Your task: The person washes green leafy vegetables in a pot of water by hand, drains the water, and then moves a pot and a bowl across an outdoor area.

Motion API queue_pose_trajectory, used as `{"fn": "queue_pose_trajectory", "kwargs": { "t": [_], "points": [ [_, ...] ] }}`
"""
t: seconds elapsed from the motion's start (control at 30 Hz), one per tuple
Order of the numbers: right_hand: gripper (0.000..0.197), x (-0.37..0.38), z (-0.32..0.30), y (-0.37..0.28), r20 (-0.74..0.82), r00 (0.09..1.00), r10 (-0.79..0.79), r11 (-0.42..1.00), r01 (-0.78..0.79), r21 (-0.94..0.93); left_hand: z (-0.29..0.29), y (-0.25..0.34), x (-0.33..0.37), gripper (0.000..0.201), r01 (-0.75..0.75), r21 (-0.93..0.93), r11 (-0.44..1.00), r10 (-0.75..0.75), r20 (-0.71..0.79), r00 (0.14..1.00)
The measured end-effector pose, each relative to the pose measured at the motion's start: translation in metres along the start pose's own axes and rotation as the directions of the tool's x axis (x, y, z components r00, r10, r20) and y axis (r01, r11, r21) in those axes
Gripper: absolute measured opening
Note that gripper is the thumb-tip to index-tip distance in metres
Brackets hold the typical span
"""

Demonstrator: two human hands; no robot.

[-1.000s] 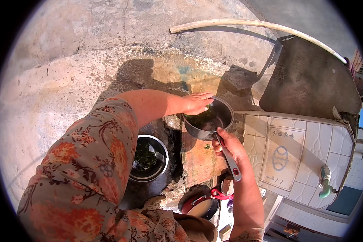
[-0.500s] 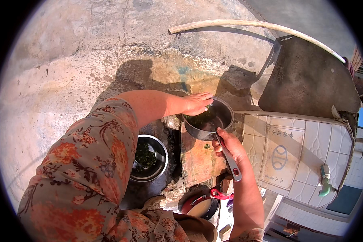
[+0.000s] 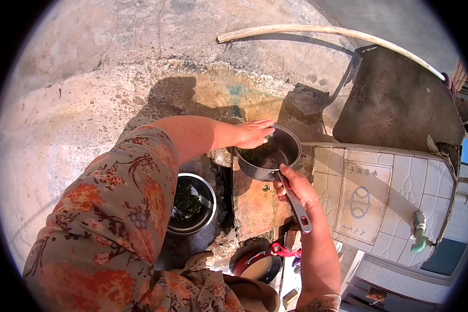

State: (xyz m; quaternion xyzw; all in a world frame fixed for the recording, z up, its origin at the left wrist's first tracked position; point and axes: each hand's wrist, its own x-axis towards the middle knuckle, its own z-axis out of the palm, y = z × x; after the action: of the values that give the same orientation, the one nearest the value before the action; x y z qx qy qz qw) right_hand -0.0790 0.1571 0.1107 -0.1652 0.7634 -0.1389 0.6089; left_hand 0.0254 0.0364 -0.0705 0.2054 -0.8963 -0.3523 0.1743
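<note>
A small metal saucepan (image 3: 271,153) is held just beyond the tiled white counter (image 3: 395,192), off its far left corner and above the stained concrete ground. The pan is round, dull grey steel, with straight sides, a thin bright rim and a long grey handle (image 3: 295,204) that runs back toward the person. Its inside is dark and wet, with a clump of dark green leaves lying against the wall nearest the left hand.

The right hand (image 3: 295,187) is wrapped around the upper part of the handle, fingers curled closed on it, just off the counter's left edge; the handle's end sticks out below the palm. The left hand (image 3: 253,133) lies over the pan's far-left rim, fingers nearly flat and close together, tips dipping over the edge toward the leaves; it grips nothing that can be seen.

Farther left of the counter, on the ground, stands a steel bowl (image 3: 192,204) holding more dark greens. Near the counter's lower left corner lies a small red-rimmed pot (image 3: 257,265).
</note>
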Motion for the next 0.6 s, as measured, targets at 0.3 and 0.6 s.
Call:
{"fn": "queue_pose_trajectory", "kwargs": {
  "t": [0.3,0.6],
  "points": [
    [0.027,-0.0021,0.0034,-0.0027,0.005,1.000,0.008,1.000,-0.008,0.015,0.0003,-0.0005,-0.0009,0.049,0.008,-0.008,1.000,-0.008,-0.013,1.000],
    [0.024,-0.0015,0.0030,-0.0052,0.026,1.000,0.012,0.999,-0.013,0.040,0.0008,-0.0032,-0.0008,0.049,-0.010,-0.005,1.000,0.009,-0.046,0.999]
  ]
}}
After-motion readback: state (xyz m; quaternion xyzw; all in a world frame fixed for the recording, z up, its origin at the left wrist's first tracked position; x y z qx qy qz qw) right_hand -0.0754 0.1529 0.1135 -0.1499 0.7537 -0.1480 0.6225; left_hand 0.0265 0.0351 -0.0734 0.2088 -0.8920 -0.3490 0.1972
